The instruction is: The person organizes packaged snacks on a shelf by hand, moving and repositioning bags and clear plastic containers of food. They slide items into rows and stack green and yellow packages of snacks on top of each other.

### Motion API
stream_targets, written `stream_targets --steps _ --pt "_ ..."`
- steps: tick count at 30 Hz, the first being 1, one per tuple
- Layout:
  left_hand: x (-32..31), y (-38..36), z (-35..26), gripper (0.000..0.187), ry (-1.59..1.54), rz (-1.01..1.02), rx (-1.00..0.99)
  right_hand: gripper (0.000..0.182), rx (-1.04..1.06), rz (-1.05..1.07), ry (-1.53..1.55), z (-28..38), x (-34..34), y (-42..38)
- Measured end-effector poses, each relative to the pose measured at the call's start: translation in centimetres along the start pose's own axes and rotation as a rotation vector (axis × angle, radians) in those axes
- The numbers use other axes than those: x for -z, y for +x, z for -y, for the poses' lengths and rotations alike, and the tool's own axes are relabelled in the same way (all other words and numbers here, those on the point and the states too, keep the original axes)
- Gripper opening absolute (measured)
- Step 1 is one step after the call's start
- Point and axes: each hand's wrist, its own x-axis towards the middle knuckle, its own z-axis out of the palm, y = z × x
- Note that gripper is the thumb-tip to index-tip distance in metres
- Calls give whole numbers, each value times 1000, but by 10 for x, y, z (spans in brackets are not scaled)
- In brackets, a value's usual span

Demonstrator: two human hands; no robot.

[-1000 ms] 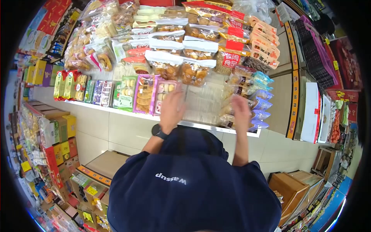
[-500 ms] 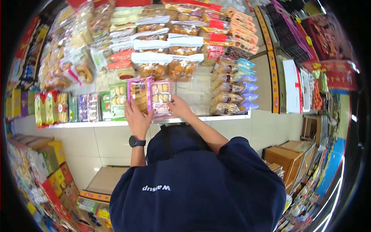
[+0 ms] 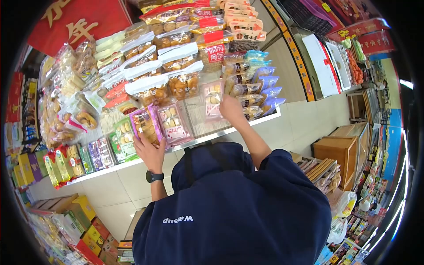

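Note:
My left hand (image 3: pixel 150 152), with a dark watch on its wrist, has its fingers and thumb around the lower end of a purple-edged packet of pastries (image 3: pixel 145 123) at the display's front edge. My right hand (image 3: pixel 232 109) grips the right side of a pink packet of pastries (image 3: pixel 213 98), which lies apart from the others. Between the hands is a second pink packet (image 3: pixel 173 120), close beside the purple one. Left of my left hand stands a green packet (image 3: pixel 124 138).
Large white-topped pastry bags (image 3: pixel 183 84) fill the display behind my hands. Several blue- and purple-ended bags (image 3: pixel 247 88) line its right end. Smaller packets (image 3: pixel 100 152) run along the front left. A metal edge (image 3: pixel 212 138) borders the display.
My right hand has moved right with a pink packet, leaving another pink one beside the purple packet. My left hand stays at the purple packet. The view has turned and shifted.

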Motion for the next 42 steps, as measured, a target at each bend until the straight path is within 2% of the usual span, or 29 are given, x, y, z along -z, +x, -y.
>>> stream_targets --steps 3,7,9,12,15,18,21,24,27,30,33,34,35,36,38,39,42 --pt "1 3 -1 97 -1 7 -6 22 -107 21 -2 11 5 38" --pt "4 3 0 98 -8 25 -5 26 -95 43 -24 5 -31 93" --pt "1 4 2 98 0 2 -15 35 -144 98 -8 -8 -55 115" --pt "-1 2 1 97 1 -13 -20 64 -217 47 17 0 -53 105" --pt "-2 -2 -1 96 -10 -15 -5 89 -115 69 39 17 -51 81" --pt "0 -3 -4 95 -34 3 14 97 -113 166 -102 24 -65 73" --pt "-2 -2 -1 94 -27 -4 0 96 -109 119 -132 9 -102 85" --pt "0 0 -1 93 -27 1 2 85 -75 93 -84 -1 -111 95" --pt "2 -1 -2 92 -28 16 3 92 -81 58 -124 -4 -115 96" --pt "1 -2 -3 91 -29 5 5 87 -55 -12 -118 -1 -110 86" --pt "3 -2 -4 91 -47 -9 -3 82 49 -91 7 32 -72 43" --pt "2 -2 -4 91 -48 -16 0 81 140 -116 150 45 -64 26" --pt "1 -2 -4 92 -49 -22 3 80 229 -139 294 58 -63 11" --pt "0 -3 -4 92 -50 -28 3 83 233 -39 371 59 -95 8" --pt "-1 -2 -5 92 -39 -33 17 88 350 35 353 91 -100 -25" --pt "-1 -2 -5 92 -33 -35 17 91 461 8 257 124 -64 -55" --pt "-1 -2 -5 93 -50 -43 11 96 448 6 140 156 -77 -64"
